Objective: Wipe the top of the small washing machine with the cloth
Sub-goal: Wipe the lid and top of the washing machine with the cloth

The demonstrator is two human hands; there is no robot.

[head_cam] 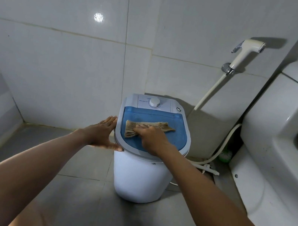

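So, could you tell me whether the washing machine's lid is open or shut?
Shut: the blue lid lies flat, with the cloth resting on it.

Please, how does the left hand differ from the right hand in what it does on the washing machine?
The left hand grips the side rim of the washing machine, while the right hand lies on the blue lid. The right hand presses the cloth; the left hand holds none. Both touch the machine's top.

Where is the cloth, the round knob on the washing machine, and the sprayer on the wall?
cloth (161, 126): head view, on its right half lying flat on the blue lid.
round knob (154, 102): head view, on the knob's white top face.
sprayer (246, 52): head view, on its white handle.
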